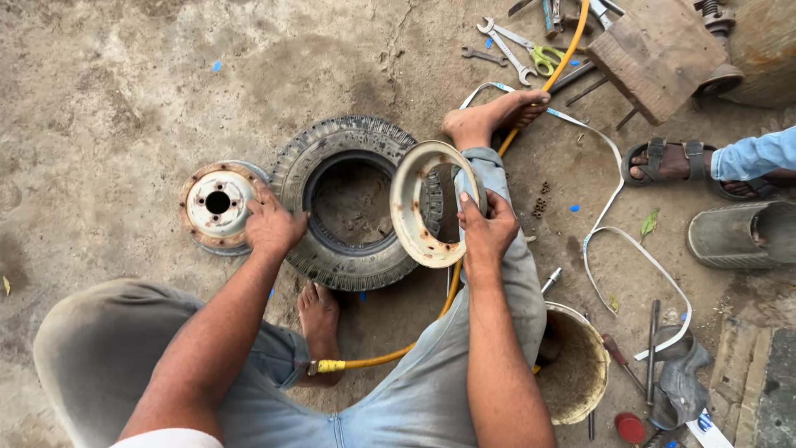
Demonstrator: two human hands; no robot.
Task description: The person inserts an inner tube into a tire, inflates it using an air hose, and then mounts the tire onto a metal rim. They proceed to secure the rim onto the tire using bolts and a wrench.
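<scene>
While I sit on the bare concrete floor (pixel 124 83), my right hand (pixel 487 228) is clamped on the edge of a cream, rust-flecked steel rim half (pixel 412 203), held tilted on edge just right of the small black rubber tyre (pixel 352 203). My left hand (pixel 269 224) rests, fingers spread and gripping nothing, on the tyre's left sidewall, touching the rusty round hub disc (pixel 218 203) lying flat left of the tyre. The rim half is, I judge, stiff, fairly heavy and sharp-lipped; best gripped at its outer flange. A yellow hose (pixel 390 355) runs below the tyre.
</scene>
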